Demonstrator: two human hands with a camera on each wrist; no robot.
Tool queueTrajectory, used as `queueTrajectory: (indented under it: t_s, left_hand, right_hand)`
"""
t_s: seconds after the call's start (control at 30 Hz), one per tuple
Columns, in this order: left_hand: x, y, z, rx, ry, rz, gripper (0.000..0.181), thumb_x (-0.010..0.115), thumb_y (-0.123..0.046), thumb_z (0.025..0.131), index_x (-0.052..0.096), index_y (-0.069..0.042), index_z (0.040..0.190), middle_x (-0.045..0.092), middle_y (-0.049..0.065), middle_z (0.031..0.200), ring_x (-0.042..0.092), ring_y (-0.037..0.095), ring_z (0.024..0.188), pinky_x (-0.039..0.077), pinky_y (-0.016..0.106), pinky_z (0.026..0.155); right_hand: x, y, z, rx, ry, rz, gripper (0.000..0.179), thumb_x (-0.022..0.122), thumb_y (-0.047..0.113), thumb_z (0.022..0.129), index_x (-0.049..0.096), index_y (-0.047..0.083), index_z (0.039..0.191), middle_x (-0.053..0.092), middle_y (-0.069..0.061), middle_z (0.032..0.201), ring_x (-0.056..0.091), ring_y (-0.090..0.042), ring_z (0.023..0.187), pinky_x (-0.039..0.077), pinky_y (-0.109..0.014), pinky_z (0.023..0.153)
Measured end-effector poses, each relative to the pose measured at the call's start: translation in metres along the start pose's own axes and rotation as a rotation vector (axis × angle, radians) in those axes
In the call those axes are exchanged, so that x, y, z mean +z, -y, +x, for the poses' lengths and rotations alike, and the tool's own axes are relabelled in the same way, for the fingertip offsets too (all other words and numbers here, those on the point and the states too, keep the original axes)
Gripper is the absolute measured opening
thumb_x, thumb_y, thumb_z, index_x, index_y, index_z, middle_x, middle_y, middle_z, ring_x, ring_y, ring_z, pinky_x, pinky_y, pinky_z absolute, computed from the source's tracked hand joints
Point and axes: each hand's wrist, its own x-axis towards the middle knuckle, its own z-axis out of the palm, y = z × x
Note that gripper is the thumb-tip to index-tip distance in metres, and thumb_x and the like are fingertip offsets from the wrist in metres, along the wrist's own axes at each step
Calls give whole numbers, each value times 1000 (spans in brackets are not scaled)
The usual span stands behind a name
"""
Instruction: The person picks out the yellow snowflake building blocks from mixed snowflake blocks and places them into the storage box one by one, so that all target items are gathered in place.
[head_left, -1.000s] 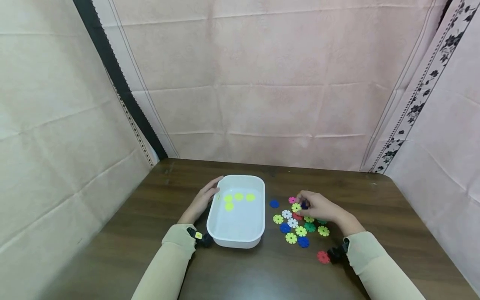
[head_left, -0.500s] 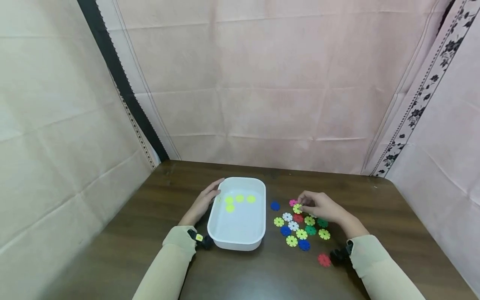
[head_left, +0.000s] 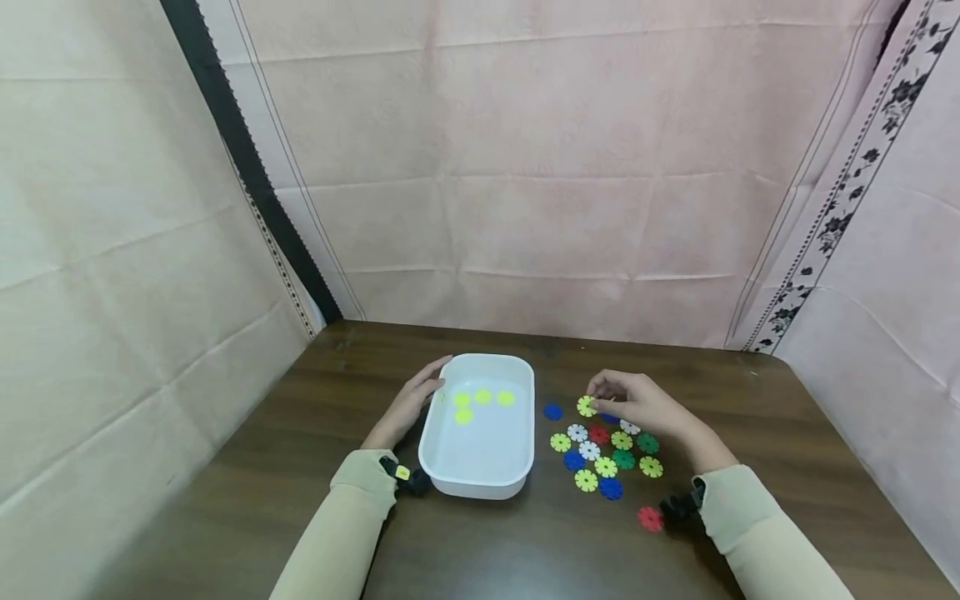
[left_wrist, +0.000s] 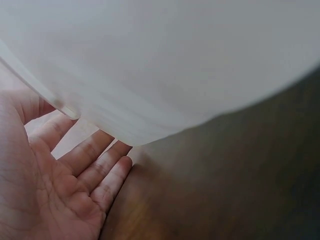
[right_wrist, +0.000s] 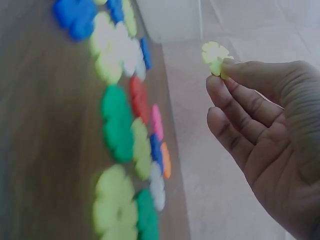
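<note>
My left hand (head_left: pixel 408 404) holds the white plastic tub (head_left: pixel 476 487) at its far left side. In the left wrist view, the thumb (left_wrist: pixel 32 102) reaches over the rim and the fingers (left_wrist: pixel 97 165) lie along the outer wall. Several yellow-green pieces (head_left: pixel 483 397) lie inside the tub. My right hand (head_left: pixel 641 404) pinches a yellow-green flower-shaped plastic disc (right_wrist: pixel 214 56) between thumb and forefinger, raised above the table in the right wrist view. The other fingers are loosely bent. Beneath and in front of this hand lie more flower discs, some partly hidden by it.
Loose discs in blue (head_left: pixel 611 488), white (head_left: pixel 589 451), green (head_left: pixel 648 443), red (head_left: pixel 598 434) and yellow-green (head_left: pixel 586 481) spread right of the tub. One red disc (head_left: pixel 650 519) lies apart, near the right wrist. Pale cloth (head_left: pixel 525 208) hangs behind the brown wooden table (head_left: pixel 555 550).
My right hand has lifted the yellow-green disc off the pile and moved slightly up and left with it. The left hand stays at the tub.
</note>
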Motion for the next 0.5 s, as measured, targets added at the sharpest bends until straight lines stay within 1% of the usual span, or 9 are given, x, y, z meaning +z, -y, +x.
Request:
queueTrajectory:
  t_s: [0.1, 0.27, 0.37, 0.43, 0.5]
  left_hand:
    - [0, 2, -1, -2, -6, 1, 44, 50, -36, 104, 49, -35, 147, 41, -5, 155, 33, 21, 146, 26, 56, 117]
    - [0, 2, -1, -14, 0, 13, 45, 50, -36, 104, 48, -35, 148, 40, -5, 156, 34, 22, 146, 27, 55, 117]
    - [0, 1, -2, -17, -10, 9, 44, 51, -37, 103, 49, -36, 147, 41, -5, 156, 34, 21, 146, 28, 54, 116]
    - [0, 1, -1, -10, -14, 5, 45, 51, -38, 103, 49, -35, 147, 41, -5, 156, 33, 22, 146, 28, 55, 116]
    - [1, 1, -1, -6, -13, 1, 45, 51, -38, 103, 49, -35, 147, 41, -5, 156, 33, 22, 146, 28, 55, 116]
  right_hand:
    - [1, 10, 8, -1, 4, 14, 15, 70, 26, 97, 66, 20, 110, 70, 4, 99, 66, -17, 93, 56, -31, 81]
    - [1, 23, 25, -17, -6, 44, 16, 71, 26, 96, 66, 20, 110, 70, 4, 100, 67, -18, 94, 57, -31, 82]
    - [3, 32, 41, -37, 2, 71, 16, 71, 25, 96, 66, 20, 110, 69, 3, 101, 67, -19, 95, 58, -34, 81]
    - [6, 39, 53, -48, 16, 66, 15, 72, 25, 95, 67, 22, 109, 70, 4, 101, 67, -18, 96, 58, -36, 83]
    - [12, 46, 65, -78, 39, 45, 15, 72, 24, 95, 67, 22, 109, 70, 5, 102, 67, -16, 97, 57, -36, 86]
